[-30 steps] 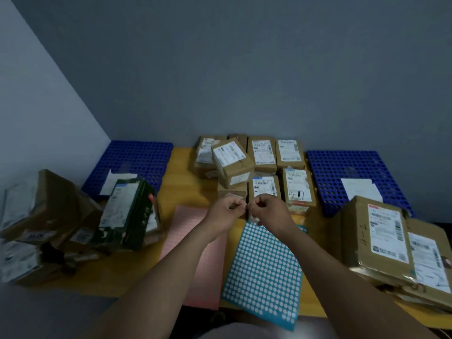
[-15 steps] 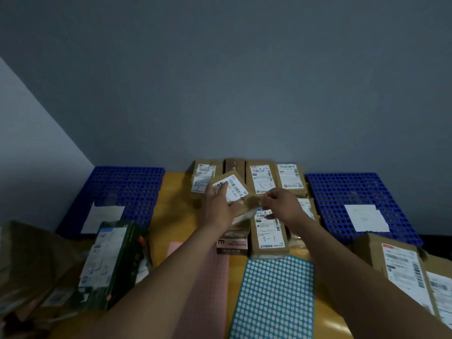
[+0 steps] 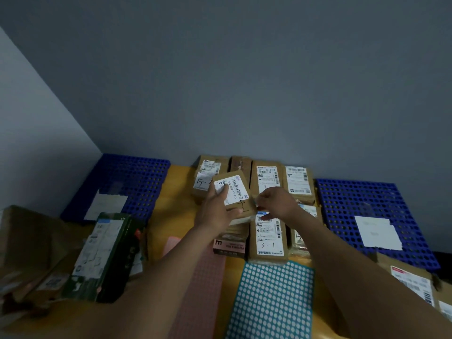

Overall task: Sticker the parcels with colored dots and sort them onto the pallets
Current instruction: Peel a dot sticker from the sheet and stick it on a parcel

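- One second back: pinched together over dot sheet [image 3: 271, 299].
- Since: clamped left hand [image 3: 215, 212] round centre-frame parcel [image 3: 236, 192], brought curled right hand [image 3: 277, 205] to its edge, hold unclear; sticking likely begun.

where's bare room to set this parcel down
Bare grid on the left blue plastic pallet behind its white paper sheet, and on the right blue plastic pallet around its white sheet. Yellow tabletop strip between left pallet and the crowded brown cardboard parcels.

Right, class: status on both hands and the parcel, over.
Left hand grips small brown cardboard parcel, label up. Right hand pinched at its right edge; dot not discernible. Other brown parcels crowd underneath.
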